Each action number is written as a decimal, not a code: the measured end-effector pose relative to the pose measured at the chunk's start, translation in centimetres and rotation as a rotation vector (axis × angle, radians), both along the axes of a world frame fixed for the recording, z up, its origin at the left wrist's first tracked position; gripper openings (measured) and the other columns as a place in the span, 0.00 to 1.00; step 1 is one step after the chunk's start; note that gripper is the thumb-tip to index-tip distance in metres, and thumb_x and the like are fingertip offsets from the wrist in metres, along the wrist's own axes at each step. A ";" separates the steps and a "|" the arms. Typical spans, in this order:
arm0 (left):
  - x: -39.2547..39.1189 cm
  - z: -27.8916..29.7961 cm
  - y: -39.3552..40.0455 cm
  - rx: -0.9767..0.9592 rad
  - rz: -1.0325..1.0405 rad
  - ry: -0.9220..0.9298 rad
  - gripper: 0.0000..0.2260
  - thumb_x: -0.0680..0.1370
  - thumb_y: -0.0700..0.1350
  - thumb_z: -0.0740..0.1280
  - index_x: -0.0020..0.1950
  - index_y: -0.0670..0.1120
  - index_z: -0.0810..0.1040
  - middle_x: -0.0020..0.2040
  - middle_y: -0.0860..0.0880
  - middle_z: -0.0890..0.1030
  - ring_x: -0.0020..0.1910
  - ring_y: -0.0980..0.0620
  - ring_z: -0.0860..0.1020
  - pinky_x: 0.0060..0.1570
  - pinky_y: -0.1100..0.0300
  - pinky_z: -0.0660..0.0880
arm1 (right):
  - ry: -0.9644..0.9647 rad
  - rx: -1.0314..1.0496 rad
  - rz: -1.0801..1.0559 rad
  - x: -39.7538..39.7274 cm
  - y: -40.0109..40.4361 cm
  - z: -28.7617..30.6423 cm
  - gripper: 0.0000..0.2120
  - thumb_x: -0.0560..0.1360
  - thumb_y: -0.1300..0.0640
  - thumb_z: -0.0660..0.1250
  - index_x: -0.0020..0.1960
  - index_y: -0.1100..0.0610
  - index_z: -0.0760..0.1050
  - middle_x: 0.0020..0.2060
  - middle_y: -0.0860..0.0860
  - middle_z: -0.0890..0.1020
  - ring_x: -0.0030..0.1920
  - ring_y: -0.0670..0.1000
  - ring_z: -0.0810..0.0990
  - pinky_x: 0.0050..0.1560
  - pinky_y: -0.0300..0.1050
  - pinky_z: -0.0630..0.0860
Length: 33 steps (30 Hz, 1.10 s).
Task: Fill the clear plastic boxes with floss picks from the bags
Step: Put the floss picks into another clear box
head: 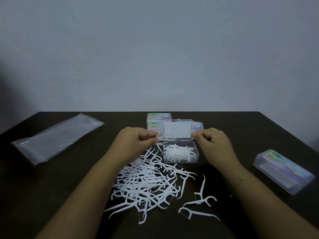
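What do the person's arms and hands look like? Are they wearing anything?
Both forearms are bare, with no sleeves and no gloves. The left hand wears nothing that shows. Near the right hand, a thin beaded bracelet circles the wrist. No rings or watch can be made out.

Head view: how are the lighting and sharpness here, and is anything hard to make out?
Head view: dim, even light with a dark vignette at the left edge; wide-angle bending shows along the table edges; the closed box at right is smeared and its label unreadable; the empty bag shows soft glare; the floss pick pile stands out well against the dark top.
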<state>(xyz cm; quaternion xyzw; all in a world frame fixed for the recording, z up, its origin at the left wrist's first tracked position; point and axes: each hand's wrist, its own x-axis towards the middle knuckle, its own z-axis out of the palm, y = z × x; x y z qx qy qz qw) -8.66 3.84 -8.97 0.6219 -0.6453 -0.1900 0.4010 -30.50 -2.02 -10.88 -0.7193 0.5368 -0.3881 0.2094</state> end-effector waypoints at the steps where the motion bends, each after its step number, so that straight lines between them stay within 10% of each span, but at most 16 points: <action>1: -0.6 -0.1 -0.3 -0.008 -0.012 -0.026 0.09 0.74 0.47 0.72 0.53 0.54 0.83 0.47 0.58 0.84 0.42 0.61 0.81 0.46 0.64 0.79 | 0.012 0.008 -0.008 -0.1 -0.1 0.0 0.13 0.77 0.49 0.63 0.35 0.49 0.77 0.37 0.41 0.75 0.50 0.53 0.74 0.55 0.61 0.72; 12: -3.2 -2.1 -2.3 -0.006 -0.052 -0.156 0.19 0.75 0.51 0.70 0.66 0.54 0.76 0.63 0.53 0.79 0.61 0.57 0.74 0.63 0.59 0.70 | 0.032 0.105 0.054 -0.5 1.4 1.3 0.14 0.75 0.47 0.65 0.37 0.56 0.77 0.37 0.52 0.80 0.38 0.50 0.76 0.42 0.50 0.77; 20: -2.3 -2.9 -1.6 0.016 -0.094 -0.368 0.20 0.77 0.57 0.65 0.69 0.57 0.72 0.68 0.59 0.72 0.66 0.60 0.66 0.68 0.54 0.64 | 0.581 0.193 0.262 -0.1 4.4 2.4 0.21 0.68 0.37 0.69 0.55 0.42 0.67 0.37 0.41 0.72 0.39 0.42 0.73 0.40 0.39 0.72; 33: -2.0 -3.1 -1.4 0.010 -0.017 -0.427 0.16 0.77 0.57 0.64 0.63 0.57 0.76 0.59 0.58 0.71 0.59 0.59 0.68 0.57 0.60 0.67 | 0.000 0.107 0.062 -2.0 1.7 2.1 0.03 0.76 0.56 0.67 0.46 0.48 0.79 0.40 0.43 0.79 0.40 0.42 0.76 0.36 0.33 0.69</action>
